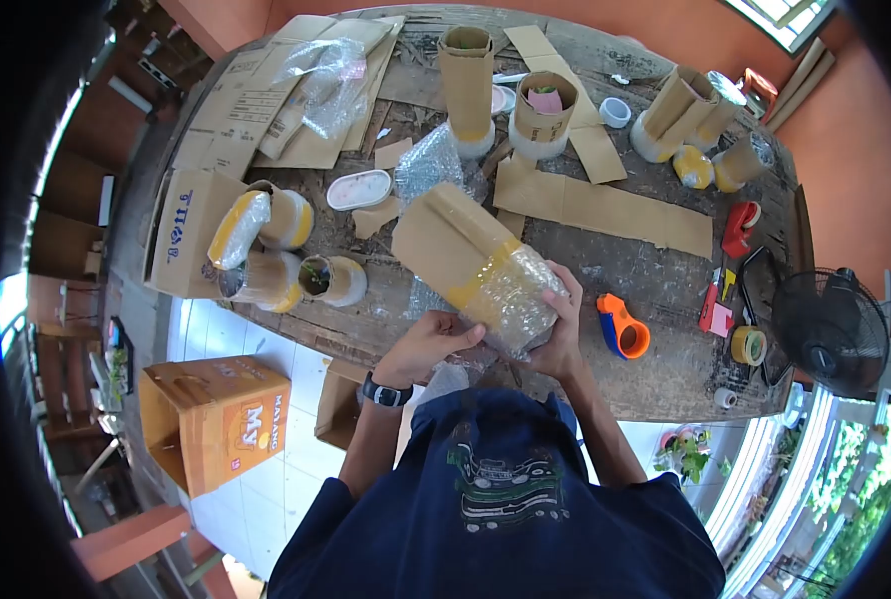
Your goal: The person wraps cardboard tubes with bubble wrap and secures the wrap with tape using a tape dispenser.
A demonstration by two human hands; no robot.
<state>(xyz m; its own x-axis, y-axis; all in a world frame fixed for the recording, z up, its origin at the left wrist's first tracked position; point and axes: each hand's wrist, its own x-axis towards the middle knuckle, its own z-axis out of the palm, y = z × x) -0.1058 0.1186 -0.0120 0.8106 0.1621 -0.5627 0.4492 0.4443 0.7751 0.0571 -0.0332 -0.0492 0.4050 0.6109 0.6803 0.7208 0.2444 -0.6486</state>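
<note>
A cardboard tube (445,235) is tilted over the near side of the table, its lower part wrapped in bubble wrap (513,304) with yellowish tape around the join. My right hand (562,324) grips the wrapped lower end from the right, fingers over the bubble wrap. Wearing a watch, my left hand (433,344) is at the lower left of the tube. Its fingers are curled and its thumb reaches to the wrap's edge; what lies between them is hidden. A loose bit of bubble wrap hangs below the hands.
The worn wooden table (665,369) bears several wrapped cardboard tubes, flat cardboard (605,205) and a bubble wrap sheet (430,165). An orange-and-blue tape dispenser (625,327) lies right of my hands. Farther right are a tape roll (749,345) and a black fan (833,329). A carton (216,419) stands on the floor.
</note>
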